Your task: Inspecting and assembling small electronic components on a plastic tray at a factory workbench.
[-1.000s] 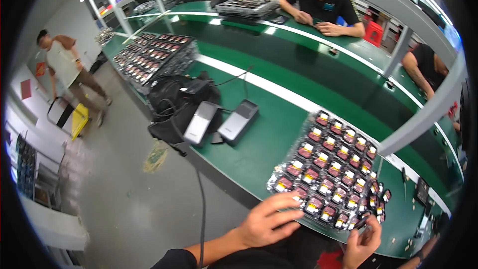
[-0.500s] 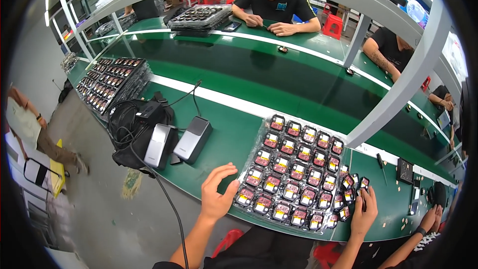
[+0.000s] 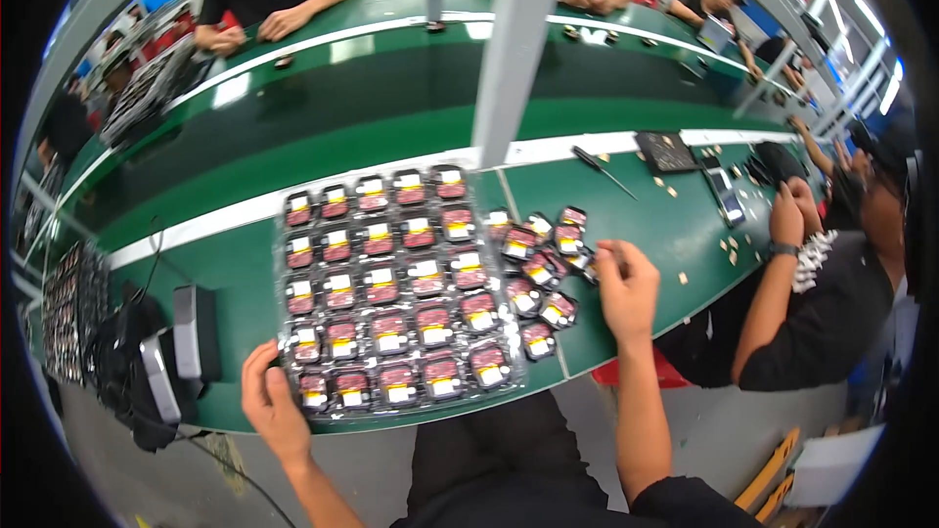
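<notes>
A clear plastic tray (image 3: 284,332) lies on the green bench, its rows filled with small black square devices (image 3: 380,283) bearing reddish, white and yellow labels. My left hand (image 3: 277,403) is at the tray's near left corner, fingers apart and slightly bent, holding nothing. To the right of the tray is a loose pile of the same devices (image 3: 539,269), some overlapping. At the pile's right side, my right hand (image 3: 631,293) has its fingers curled, closed on a small black device (image 3: 585,265) that is partly hidden by the fingertips.
Two grey boxes (image 3: 198,332) and dark cables lie left of the tray; stacked filled trays (image 3: 76,313) stand beyond. A grey post (image 3: 518,59) rises behind. A screwdriver (image 3: 604,172), a black flat box (image 3: 666,154) and a phone (image 3: 725,194) lie near a co-worker (image 3: 822,303).
The view has swung right, so the tray appears farther left. My left hand has come closer to the tray's near left corner. My right hand has shifted to the pile's right side.
</notes>
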`<state>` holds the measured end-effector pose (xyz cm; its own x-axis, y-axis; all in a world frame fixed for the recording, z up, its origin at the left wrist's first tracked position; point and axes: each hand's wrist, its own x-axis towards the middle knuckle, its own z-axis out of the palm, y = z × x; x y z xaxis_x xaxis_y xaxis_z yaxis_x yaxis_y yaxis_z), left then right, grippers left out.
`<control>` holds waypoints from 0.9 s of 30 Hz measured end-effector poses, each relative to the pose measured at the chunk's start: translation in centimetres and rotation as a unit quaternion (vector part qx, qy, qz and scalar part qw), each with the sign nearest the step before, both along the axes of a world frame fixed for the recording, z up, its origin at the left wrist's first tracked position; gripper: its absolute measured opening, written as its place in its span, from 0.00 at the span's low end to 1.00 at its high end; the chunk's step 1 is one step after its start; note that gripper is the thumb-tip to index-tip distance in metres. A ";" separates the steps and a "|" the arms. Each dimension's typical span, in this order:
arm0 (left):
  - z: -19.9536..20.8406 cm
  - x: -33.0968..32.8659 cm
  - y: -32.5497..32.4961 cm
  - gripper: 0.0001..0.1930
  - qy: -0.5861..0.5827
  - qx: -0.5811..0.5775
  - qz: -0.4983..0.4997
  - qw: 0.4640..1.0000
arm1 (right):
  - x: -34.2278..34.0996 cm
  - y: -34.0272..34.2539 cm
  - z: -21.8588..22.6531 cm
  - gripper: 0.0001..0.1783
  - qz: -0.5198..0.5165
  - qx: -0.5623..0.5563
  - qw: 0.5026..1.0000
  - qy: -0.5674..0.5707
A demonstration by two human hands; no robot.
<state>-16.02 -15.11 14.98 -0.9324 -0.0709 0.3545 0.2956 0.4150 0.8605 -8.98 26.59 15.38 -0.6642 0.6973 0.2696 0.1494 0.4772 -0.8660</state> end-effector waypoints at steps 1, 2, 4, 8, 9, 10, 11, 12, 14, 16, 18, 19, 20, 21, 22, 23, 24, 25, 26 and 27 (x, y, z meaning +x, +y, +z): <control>-0.3 0.1 -0.1 0.14 -0.006 0.007 0.000 1.000 | 0.2 -0.2 0.6 0.06 0.010 0.051 0.999 0.001; 0.1 0.1 0.2 0.15 -0.018 0.009 -0.006 1.000 | 0.4 -0.5 1.1 0.06 0.022 0.101 0.995 -0.001; -0.7 0.2 -0.3 0.15 -0.019 0.003 -0.009 1.000 | 0.5 -0.3 1.0 0.06 0.033 0.081 0.996 -0.003; -0.9 0.3 -0.7 0.16 -0.019 0.017 -0.016 1.000 | 1.0 0.0 0.1 0.07 0.042 0.077 0.996 0.035; -1.2 0.3 -1.2 0.16 -0.014 -0.012 -0.002 1.000 | 1.5 -0.5 0.4 0.07 0.047 0.070 0.996 0.022; -0.9 0.3 -1.2 0.16 -0.013 -0.016 -0.011 1.000 | 1.4 -0.3 1.3 0.07 0.054 0.072 0.996 0.016; -0.9 0.2 -1.3 0.16 -0.016 -0.013 -0.009 1.000 | 1.5 -0.6 1.6 0.08 0.063 0.065 0.996 0.002; -1.2 0.2 -1.2 0.16 -0.017 -0.011 -0.007 1.000 | 1.3 -0.2 1.2 0.08 0.072 0.052 0.996 0.013; -1.5 0.0 -1.1 0.17 -0.030 -0.002 0.001 1.000 | 1.3 -0.2 0.9 0.08 0.073 0.040 0.996 0.029; -1.7 0.0 -1.3 0.17 -0.034 0.017 -0.002 0.999 | 1.4 -0.1 1.3 0.07 0.074 0.041 0.996 0.019; -1.9 -0.1 -1.4 0.17 -0.034 0.012 -0.007 0.999 | 1.6 -0.1 1.3 0.07 0.088 0.060 0.994 0.035; -1.8 -0.1 -1.4 0.17 -0.035 0.007 -0.008 0.999 | 1.7 0.0 1.5 0.07 0.091 0.062 0.993 0.032; -1.9 -0.1 -1.4 0.17 -0.034 0.005 -0.009 0.999 | 1.8 0.1 1.4 0.07 0.090 0.060 0.994 0.033; -2.1 -0.2 -1.4 0.17 -0.030 0.005 -0.011 0.999 | 1.9 0.2 1.3 0.07 0.095 0.069 0.992 0.037; -2.1 -0.1 -1.3 0.18 -0.027 0.004 -0.011 1.000 | 2.0 0.2 1.0 0.06 0.100 0.077 0.991 0.040; -2.1 -0.1 -1.4 0.18 -0.028 0.002 -0.011 1.000 | 1.9 0.2 1.0 0.06 0.101 0.074 0.991 0.039; -1.9 -0.2 -1.4 0.18 -0.032 0.016 -0.014 0.999 | 1.7 0.2 1.2 0.06 0.106 0.082 0.990 0.042; -1.7 -0.1 -1.3 0.18 -0.035 0.031 -0.019 0.999 | 1.7 0.2 1.3 0.06 0.112 0.091 0.989 0.045; -1.7 0.0 -1.4 0.18 -0.037 0.030 -0.018 0.999 | 1.9 0.1 1.2 0.06 0.112 0.089 0.989 0.044; -1.8 0.0 -1.6 0.19 -0.034 0.019 -0.021 0.999 | 2.0 0.1 1.0 0.06 0.110 0.087 0.989 0.045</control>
<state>-15.98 -16.67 13.20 -0.9565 -0.0428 0.2887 0.2534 0.3693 0.8941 -6.94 26.65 16.41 -0.7629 0.4758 0.4377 -0.0493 0.6323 -0.7732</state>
